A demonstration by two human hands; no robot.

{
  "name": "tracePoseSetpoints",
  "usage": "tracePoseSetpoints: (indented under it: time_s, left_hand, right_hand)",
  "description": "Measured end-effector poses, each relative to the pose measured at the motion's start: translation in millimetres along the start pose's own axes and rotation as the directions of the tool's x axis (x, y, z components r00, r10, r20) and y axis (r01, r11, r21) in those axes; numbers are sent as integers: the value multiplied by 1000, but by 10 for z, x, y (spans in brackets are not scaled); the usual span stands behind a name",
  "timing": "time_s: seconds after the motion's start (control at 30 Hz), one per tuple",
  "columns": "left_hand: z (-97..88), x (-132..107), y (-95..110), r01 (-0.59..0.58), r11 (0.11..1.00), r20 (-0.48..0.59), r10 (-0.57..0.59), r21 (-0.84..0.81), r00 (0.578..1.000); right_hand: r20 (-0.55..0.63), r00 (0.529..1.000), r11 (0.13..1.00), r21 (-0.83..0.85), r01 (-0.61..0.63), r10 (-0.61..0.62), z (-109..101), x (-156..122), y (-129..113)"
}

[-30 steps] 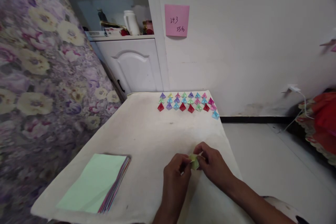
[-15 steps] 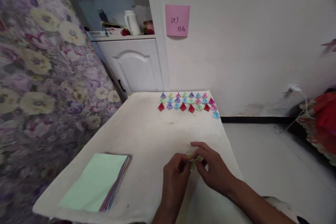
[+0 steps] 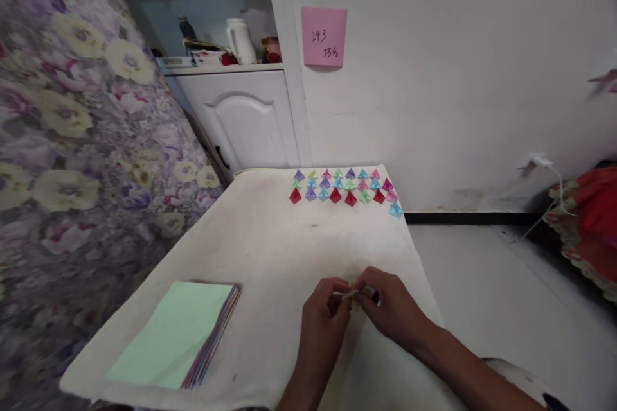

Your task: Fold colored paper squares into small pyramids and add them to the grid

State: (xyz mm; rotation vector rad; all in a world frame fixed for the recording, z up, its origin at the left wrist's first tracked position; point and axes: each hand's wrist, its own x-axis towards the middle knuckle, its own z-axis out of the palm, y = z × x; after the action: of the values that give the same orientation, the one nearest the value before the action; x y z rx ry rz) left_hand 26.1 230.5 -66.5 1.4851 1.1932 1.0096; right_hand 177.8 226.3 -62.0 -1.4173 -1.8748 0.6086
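Between my two hands is a small pale yellow piece of folded paper (image 3: 355, 302), mostly covered by fingers. My left hand (image 3: 324, 311) pinches it from the left with thumb and index finger. From the right, my right hand (image 3: 389, 302) grips the same paper, its fingers bent together. Both hands are just above the cloth-covered table (image 3: 270, 250), near its right front part. Toward the far edge stand several small folded paper pieces (image 3: 351, 198) in rows, coloured red, purple, blue, green and pink. The exact folds of the held paper are too small to make out.
A stack of coloured paper (image 3: 176, 334), pale green on top, lies at the table's front left. Behind are a white cabinet (image 3: 250, 122) and a wall with a pink note (image 3: 324, 36). A floral curtain (image 3: 96, 173) hangs along the left.
My right hand's fingers have closed in on the paper; the index finger, raised before, is now bent down onto it. My left hand has barely moved.
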Motion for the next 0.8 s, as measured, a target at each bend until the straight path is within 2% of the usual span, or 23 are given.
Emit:
tracePoseSetpoints:
  time_s: [0.17,0.27,0.37,0.53,0.7,0.8]
  left_hand:
    - [-18,-5,12,-150,978,-32,156,147,987]
    - [-12,-19,34,-244,911,-23,267,332,964]
    - [8,-39,41,-287,829,22,315,479,949]
    - [45,-69,-19,-308,740,69,335,598,940]
    - [48,-76,-62,-266,693,13,347,671,938]
    - [32,-80,-46,-217,710,-34,322,670,946]
  right_hand:
    - [-3,1000,998,-57,23,-23,30,3,38]
    - [7,999,995,-91,33,-33,64,-16,44]
    - [28,999,992,-120,25,-22,86,-37,23]
    - [54,999,985,-175,17,-7,88,-53,-12]
    - [41,999,977,-215,-1,10,109,-55,26]
    - [24,1000,978,-211,-10,16,111,-46,60]
